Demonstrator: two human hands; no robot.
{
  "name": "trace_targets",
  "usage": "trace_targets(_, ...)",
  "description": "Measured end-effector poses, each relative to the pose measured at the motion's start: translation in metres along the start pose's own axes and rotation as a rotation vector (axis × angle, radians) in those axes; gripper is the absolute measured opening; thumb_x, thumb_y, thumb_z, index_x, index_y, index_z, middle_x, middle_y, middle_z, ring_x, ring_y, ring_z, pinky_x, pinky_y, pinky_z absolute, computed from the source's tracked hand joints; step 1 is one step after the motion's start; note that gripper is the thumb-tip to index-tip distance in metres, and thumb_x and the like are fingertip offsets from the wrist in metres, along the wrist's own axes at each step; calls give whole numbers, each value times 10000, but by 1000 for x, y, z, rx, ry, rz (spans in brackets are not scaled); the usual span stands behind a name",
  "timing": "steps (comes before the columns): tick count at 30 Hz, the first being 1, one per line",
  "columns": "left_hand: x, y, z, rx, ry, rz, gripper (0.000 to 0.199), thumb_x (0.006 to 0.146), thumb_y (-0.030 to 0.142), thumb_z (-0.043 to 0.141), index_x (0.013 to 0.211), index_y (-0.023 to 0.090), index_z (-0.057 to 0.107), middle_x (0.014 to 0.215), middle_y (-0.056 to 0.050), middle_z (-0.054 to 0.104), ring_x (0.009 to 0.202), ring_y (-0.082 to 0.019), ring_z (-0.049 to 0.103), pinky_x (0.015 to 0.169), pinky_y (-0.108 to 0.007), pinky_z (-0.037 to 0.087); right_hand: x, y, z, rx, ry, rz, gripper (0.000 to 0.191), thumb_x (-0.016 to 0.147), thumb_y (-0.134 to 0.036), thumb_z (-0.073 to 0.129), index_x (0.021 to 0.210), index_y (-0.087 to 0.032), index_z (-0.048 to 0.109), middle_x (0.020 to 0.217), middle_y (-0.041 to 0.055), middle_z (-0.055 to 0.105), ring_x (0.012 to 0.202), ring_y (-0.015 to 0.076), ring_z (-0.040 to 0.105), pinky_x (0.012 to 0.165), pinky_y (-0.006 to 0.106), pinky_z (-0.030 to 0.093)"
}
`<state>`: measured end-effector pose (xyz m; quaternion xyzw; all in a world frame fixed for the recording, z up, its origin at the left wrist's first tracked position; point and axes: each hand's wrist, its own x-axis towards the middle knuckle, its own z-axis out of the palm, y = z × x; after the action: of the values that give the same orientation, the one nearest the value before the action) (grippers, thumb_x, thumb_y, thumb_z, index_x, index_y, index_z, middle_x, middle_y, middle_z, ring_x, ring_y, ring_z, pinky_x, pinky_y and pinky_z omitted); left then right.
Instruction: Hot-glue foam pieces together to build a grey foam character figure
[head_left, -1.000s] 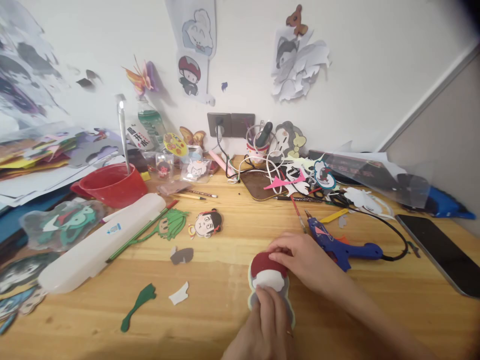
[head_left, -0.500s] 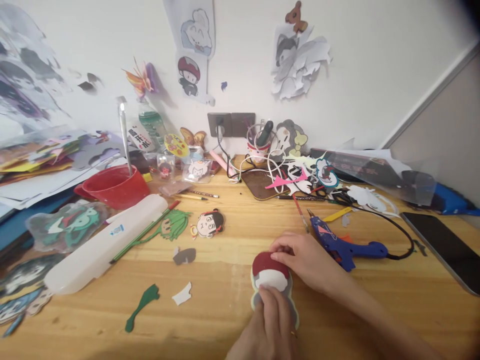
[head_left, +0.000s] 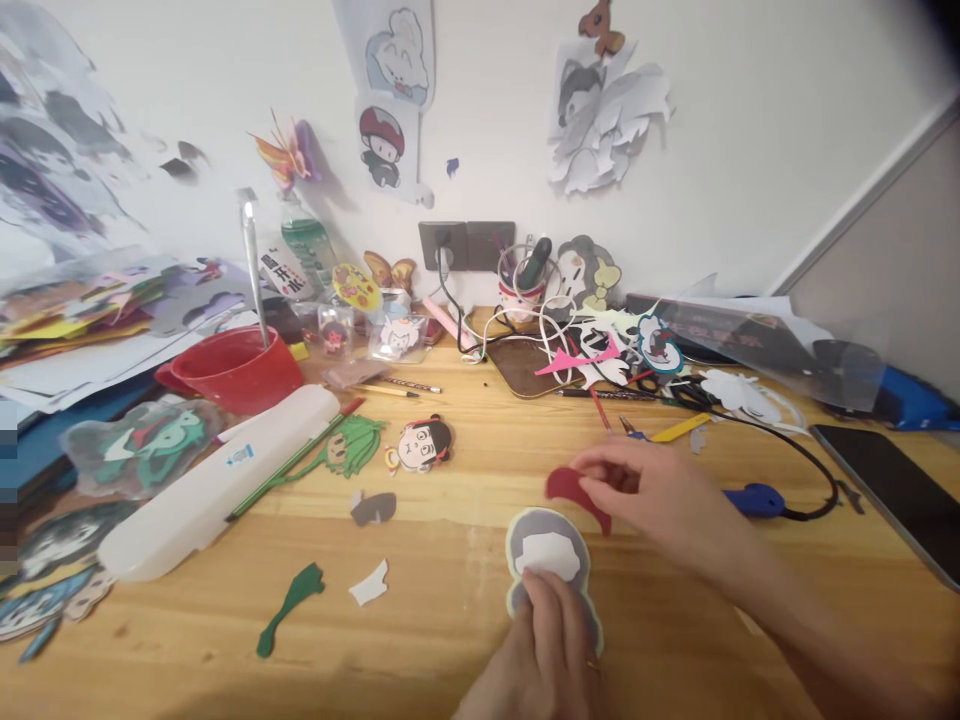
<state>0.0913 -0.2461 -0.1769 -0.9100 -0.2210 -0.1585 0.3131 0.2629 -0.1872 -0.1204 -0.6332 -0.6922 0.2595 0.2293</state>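
Observation:
A grey, rounded paper cutout (head_left: pixel 536 524) with a pale rim lies flat on the table, a white paper piece (head_left: pixel 553 552) on top of it. My left hand (head_left: pixel 544 645) presses its fingertips, held close together, on the lower edge of the white piece and the cutout beneath. Up and to the right, my right hand (head_left: pixel 637 490) pinches a curved dark red paper piece (head_left: pixel 568 484) between thumb and fingers, apart from the cutout. Behind that hand lies a blue glue gun (head_left: pixel 756 500), mostly covered by the hand, its tip and handle end showing.
On the right lies a black phone (head_left: pixel 892 500). Leftward are green (head_left: pixel 296 600) and white scraps (head_left: pixel 370 583), a grey scrap (head_left: pixel 373 508), paper figures (head_left: pixel 420 443), a white case (head_left: pixel 225 480) and a red cup (head_left: pixel 240 375). Tangled cables and paper offcuts (head_left: pixel 600 350) line the back.
My right hand has lifted the red piece off the top of the cutout and carried it to the right, now covering much of the glue gun. My left hand stays in place.

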Motion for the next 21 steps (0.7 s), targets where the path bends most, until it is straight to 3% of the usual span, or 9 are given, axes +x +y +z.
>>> trace_targets(2,-1,0,0,-1,-11,-8,232,779,99,414,879,16,605,843,-134,671,745,-194,629,581,-251,478,-4,-7,-1,-126,45,-24,172,747,-195,495,792,-242,654,741,17,629,644,177,555,571,300,405)
trace_targets(4,-1,0,0,-6,-13,-20,250,771,94,399,891,13,603,830,-131,671,736,-194,632,570,-244,474,-8,-14,3,-144,-39,-43,147,775,-239,509,776,-243,655,764,17,646,676,187,566,583,302,403)
trace_targets(7,-2,1,0,-5,-15,-8,250,795,121,406,896,-2,599,819,-151,665,726,-205,631,563,-254,468,-8,-16,12,94,-234,-39,261,864,-368,441,794,-235,655,768,4,666,691,175,594,595,283,426)
trace_targets(10,-3,1,1,3,-29,22,244,798,118,417,905,-6,598,844,-159,658,747,-211,625,584,-262,475,-3,-8,16,191,-218,-56,267,894,-320,406,954,-226,649,898,15,671,800,169,604,690,285,452)
trace_targets(13,-4,3,4,4,-14,26,253,785,92,402,914,2,601,854,-142,659,760,-210,624,593,-257,483,5,-1,21,67,-157,-196,276,860,-164,428,1055,-204,620,1079,40,608,996,167,529,861,300,405)
trace_targets(16,-4,4,5,17,9,-6,242,780,95,409,892,13,607,840,-128,662,747,-214,626,588,-259,489,11,-5,28,-53,-236,-426,442,800,-12,383,1155,-205,563,1228,39,520,1134,152,409,958,298,323)
trace_targets(18,-4,4,5,26,4,-22,245,786,98,404,892,11,606,841,-132,661,747,-217,627,588,-264,491,12,-10,33,-118,-306,-538,493,768,22,388,1166,-218,554,1267,23,497,1153,156,371,970,302,299)
trace_targets(21,-2,1,3,31,6,1,255,795,99,391,899,5,604,837,-141,659,735,-214,628,583,-270,486,13,-15,38,-173,-336,-562,414,780,-26,452,1111,-236,585,1163,19,549,1058,175,415,910,306,341)
